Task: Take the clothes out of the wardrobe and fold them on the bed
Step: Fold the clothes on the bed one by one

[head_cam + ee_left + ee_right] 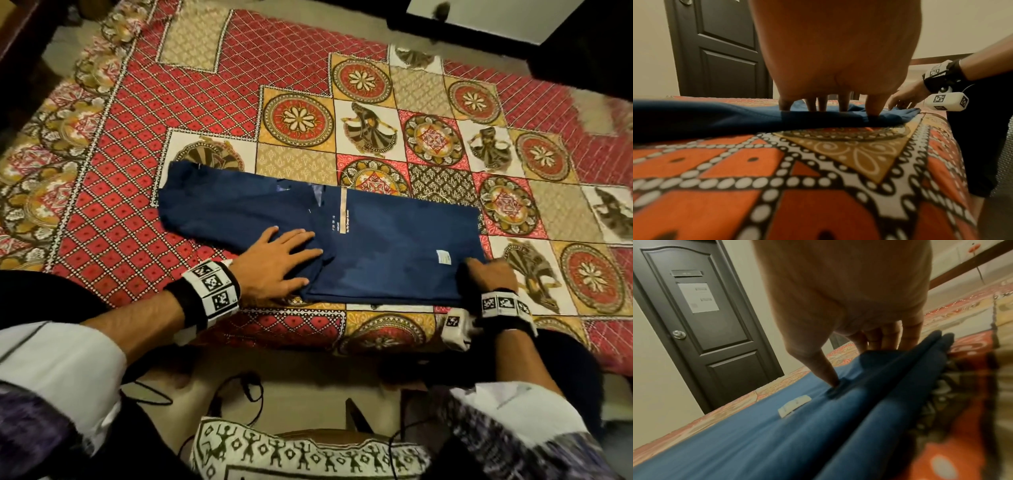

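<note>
A navy blue garment [376,246] lies folded into a long rectangle on the patterned bedspread [191,102], close to the bed's near edge. My left hand [301,257] rests flat on its left-middle part, fingers straight and spread, pressing the cloth down [828,108]. My right hand [479,270] is at the garment's near right corner, beside a small white label [443,257]. In the right wrist view the thumb [830,378] presses on top of the blue cloth [756,426] and the curled fingers [885,337] sit behind the folded edge, pinching it.
The bed's near edge runs just below the garment, with floor and black cables [239,387] beneath. A white cloth with dark figures [291,452] lies at the bottom. Dark furniture [582,41] stands at the far right. A dark door [719,48] is beyond the bed.
</note>
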{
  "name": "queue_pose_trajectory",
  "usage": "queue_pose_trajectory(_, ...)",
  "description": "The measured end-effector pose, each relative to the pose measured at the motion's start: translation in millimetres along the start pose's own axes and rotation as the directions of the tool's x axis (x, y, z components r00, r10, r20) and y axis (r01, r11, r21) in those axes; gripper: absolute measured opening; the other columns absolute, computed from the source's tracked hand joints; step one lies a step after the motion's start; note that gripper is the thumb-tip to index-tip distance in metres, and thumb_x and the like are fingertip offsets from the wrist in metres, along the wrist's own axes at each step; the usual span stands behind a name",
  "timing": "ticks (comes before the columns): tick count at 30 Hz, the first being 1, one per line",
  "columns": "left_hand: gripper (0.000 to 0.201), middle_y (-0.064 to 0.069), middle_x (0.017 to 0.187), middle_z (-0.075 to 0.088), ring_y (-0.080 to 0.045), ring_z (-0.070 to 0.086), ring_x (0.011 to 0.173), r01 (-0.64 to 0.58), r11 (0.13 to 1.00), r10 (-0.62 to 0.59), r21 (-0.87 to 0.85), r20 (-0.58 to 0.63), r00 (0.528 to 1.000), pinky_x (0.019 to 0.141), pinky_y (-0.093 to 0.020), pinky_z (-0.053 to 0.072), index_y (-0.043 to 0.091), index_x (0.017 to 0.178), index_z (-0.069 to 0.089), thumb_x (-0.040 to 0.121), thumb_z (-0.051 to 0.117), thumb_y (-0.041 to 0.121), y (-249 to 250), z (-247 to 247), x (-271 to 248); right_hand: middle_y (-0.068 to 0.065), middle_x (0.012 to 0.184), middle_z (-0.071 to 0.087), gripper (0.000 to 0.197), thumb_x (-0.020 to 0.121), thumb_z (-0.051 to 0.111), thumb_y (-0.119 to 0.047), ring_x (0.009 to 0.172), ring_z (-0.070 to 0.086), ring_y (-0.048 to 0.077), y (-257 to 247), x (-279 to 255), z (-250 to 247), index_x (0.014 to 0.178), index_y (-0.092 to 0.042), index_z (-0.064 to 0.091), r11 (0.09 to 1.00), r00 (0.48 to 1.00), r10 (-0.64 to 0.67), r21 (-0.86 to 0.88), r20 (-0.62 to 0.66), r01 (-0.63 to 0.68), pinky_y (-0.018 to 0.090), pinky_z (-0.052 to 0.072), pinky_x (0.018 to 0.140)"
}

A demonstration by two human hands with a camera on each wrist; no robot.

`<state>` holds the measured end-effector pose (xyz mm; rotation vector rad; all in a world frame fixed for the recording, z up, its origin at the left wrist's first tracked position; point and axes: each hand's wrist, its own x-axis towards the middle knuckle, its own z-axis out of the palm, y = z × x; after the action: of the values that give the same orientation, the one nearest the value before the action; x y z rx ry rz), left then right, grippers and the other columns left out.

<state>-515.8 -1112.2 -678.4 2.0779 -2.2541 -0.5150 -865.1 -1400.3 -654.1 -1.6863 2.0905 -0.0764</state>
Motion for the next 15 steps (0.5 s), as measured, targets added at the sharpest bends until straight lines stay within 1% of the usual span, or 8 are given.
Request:
queue_pose_trajectory(3,0.069,-0.001,0.167,0.018,-0.02,0.018,0.153,0.001,0.996,-0.004,-0.089,-0.029,1.0,0.123,-0.052,0.014,0.03,0.158,0.029,0.098,0.036,0.062,-1.4,-7.0,1.4,0.023,0.091,0.069,0.059,0.054,0.061,-0.042,0.085,0.067,0.037,7.1,13.5,3.4,0.096,-0.002,0.069,0.986,0.999,-0.022,0.169,0.029,0.017,0.048,0.053,0.073)
queue_pose_trajectory(5,0.065,0.0,0.161,0.032,-0.019,0.032,0.146,0.001,0.976,-0.021,-0.218,-0.089,0.996,0.119,-0.045,0.025,0.026,0.152,0.042,0.096,0.042,0.06,-3.4,-14.8,2.3,0.019,0.08,0.067,0.038,0.057,0.061,-0.034,0.079,0.062,0.029,-0.2,6.7,-0.7,0.083,-0.007,0.066,0.955,0.998,-0.057,0.29,-0.001,0.055,0.047,0.05,0.07)
queue_pose_trajectory(6,0.061,0.001,0.155,0.041,-0.018,0.04,0.14,-0.001,0.952,-0.04,-0.305,-0.126,0.991,0.115,-0.043,0.033,0.025,0.147,0.049,0.096,0.047,0.058,-6.1,-18.7,2.9,0.016,0.08,0.066,0.031,0.062,0.06,-0.031,0.081,0.06,0.027,-13.1,-8.6,-5.3,0.083,-0.009,0.066,0.943,0.996,-0.09,0.319,-0.026,0.094,0.046,0.048,0.071)
queue_pose_trajectory(8,0.052,0.007,0.137,0.058,-0.013,0.055,0.124,0.017,0.844,-0.124,-0.537,-0.164,0.979,0.105,-0.043,0.046,0.025,0.135,0.058,0.093,0.055,0.057,-11.0,-29.3,3.3,0.011,0.088,0.068,0.032,0.073,0.063,-0.027,0.085,0.062,0.025,-43.5,-42.0,-13.2,0.099,-0.01,0.07,0.909,0.979,-0.189,0.363,-0.076,0.204,0.042,0.049,0.077)
queue_pose_trajectory(10,0.043,0.007,0.123,0.067,-0.011,0.063,0.113,0.068,0.657,-0.24,-0.751,-0.123,0.963,0.1,-0.044,0.052,0.026,0.125,0.065,0.093,0.061,0.054,-17.1,-43.2,4.4,0.005,0.084,0.067,0.023,0.079,0.066,-0.02,0.078,0.059,0.021,-75.6,-77.4,-13.9,0.101,-0.014,0.069,0.862,0.951,-0.301,0.405,-0.078,0.306,0.038,0.048,0.073)
queue_pose_trajectory(12,0.037,0.0,0.118,0.072,-0.019,0.068,0.108,0.135,0.407,-0.303,-0.903,0.006,0.953,0.095,-0.047,0.056,0.021,0.121,0.067,0.097,0.062,0.047,-24.4,-61.8,6.5,0.0,0.076,0.061,0.015,0.081,0.066,-0.013,0.067,0.052,0.015,-111.4,-117.3,-6.6,0.096,-0.014,0.065,0.79,0.901,-0.43,0.463,-0.048,0.402,0.033,0.045,0.066)
queue_pose_trajectory(14,0.051,-0.009,0.118,0.073,-0.028,0.071,0.107,0.185,0.107,-0.327,-0.977,0.141,0.934,0.085,-0.045,0.06,0.014,0.123,0.066,0.093,0.06,0.055,-36.7,-82.6,2.9,-0.003,0.08,0.063,0.017,0.084,0.065,-0.009,0.066,0.054,0.004,-152.6,-161.8,16.8,0.101,-0.013,0.066,0.694,0.818,-0.576,0.538,0.015,0.478,0.025,0.045,0.067)
queue_pose_trajectory(15,0.06,-0.012,0.12,0.072,-0.03,0.07,0.106,0.202,-0.027,-0.326,-0.979,0.2,0.924,0.082,-0.044,0.059,0.011,0.125,0.064,0.09,0.059,0.059,-44.8,-94.3,-1.5,-0.002,0.088,0.069,0.023,0.084,0.066,-0.013,0.073,0.061,0.002,-175.0,-186.0,35.2,0.107,-0.014,0.066,0.648,0.764,-0.643,0.568,0.052,0.508,0.024,0.049,0.071)
